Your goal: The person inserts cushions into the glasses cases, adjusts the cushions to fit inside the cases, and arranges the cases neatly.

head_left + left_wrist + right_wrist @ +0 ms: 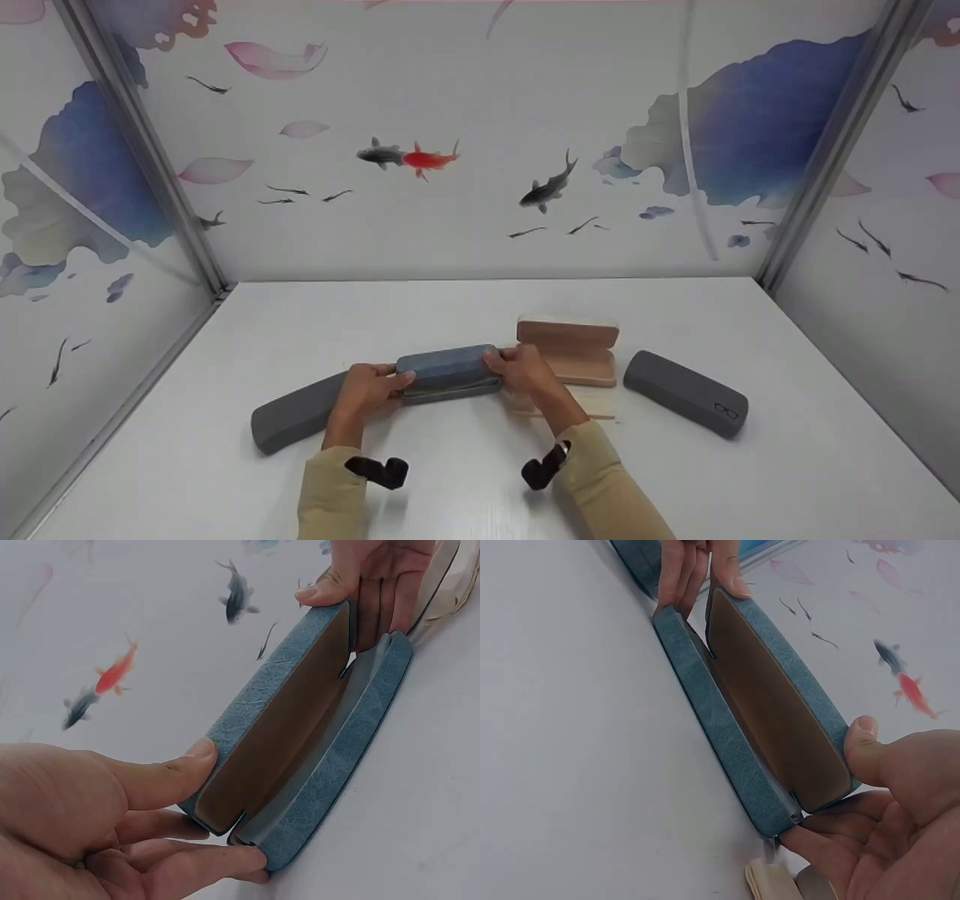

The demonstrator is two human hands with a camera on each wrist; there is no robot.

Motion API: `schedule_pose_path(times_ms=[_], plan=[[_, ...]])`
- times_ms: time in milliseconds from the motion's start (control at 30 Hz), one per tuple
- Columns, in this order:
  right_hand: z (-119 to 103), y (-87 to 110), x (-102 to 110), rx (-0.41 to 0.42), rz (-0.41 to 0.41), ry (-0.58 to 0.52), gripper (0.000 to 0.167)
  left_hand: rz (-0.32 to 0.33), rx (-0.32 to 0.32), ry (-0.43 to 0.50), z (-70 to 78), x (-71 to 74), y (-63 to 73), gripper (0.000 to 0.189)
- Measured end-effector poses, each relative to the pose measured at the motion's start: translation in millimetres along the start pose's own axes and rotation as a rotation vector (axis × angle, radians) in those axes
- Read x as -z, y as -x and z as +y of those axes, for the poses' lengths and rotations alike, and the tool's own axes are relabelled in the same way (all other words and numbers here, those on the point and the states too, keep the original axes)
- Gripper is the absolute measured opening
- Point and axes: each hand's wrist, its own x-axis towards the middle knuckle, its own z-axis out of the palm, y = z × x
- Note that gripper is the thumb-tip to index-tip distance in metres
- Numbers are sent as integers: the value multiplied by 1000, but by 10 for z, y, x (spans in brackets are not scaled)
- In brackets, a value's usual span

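Observation:
A blue glasses case (450,362) with a brown lining is partly open, its lid raised over its base. My left hand (365,391) holds the left end; in the left wrist view its thumb (196,754) presses the lid edge and its fingers lie at the base. At the other end my right hand (531,373) grips likewise, thumb (862,739) on the lid and fingers beneath, as the right wrist view shows. Between the lid and base, the brown interior (757,697) shows no glasses. In the head view the case's underside is hidden.
To the left, partly behind my left hand, lies a grey glasses case (296,414). An open beige case (568,334) with a pinkish lining stands behind my right hand, a flat cream piece (592,403) before it. Another grey case (686,394) with a glasses print lies at the right.

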Motion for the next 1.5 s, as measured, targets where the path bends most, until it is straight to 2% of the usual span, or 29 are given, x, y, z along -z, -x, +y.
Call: schedule_pose_path(times_ms=[167,367,700,933,1033,1100,1333,1500], plan=[[44,24,-3,50,2,21,34,4,8,41,-10,-9,6,52],[88,32,0,65,15,49,36,1,18,16,-30,-10,5,53],[125,55,38,79,-34,-24,29,15,7,-16,-31,-11,4,54],[169,70,43,97,-78,-59,31,37,-13,-84,-60,-12,-6,52],[169,82,49,101,-89,-73,24,38,0,-80,-62,-10,-6,51],[166,85,48,96,-84,-72,19,37,6,-68,-63,-11,-6,50],[165,80,32,76,-56,-38,17,45,11,-80,-77,-15,-7,49],[186,89,-3,115,-26,-8,18,48,4,-78,-83,-18,-8,48]])
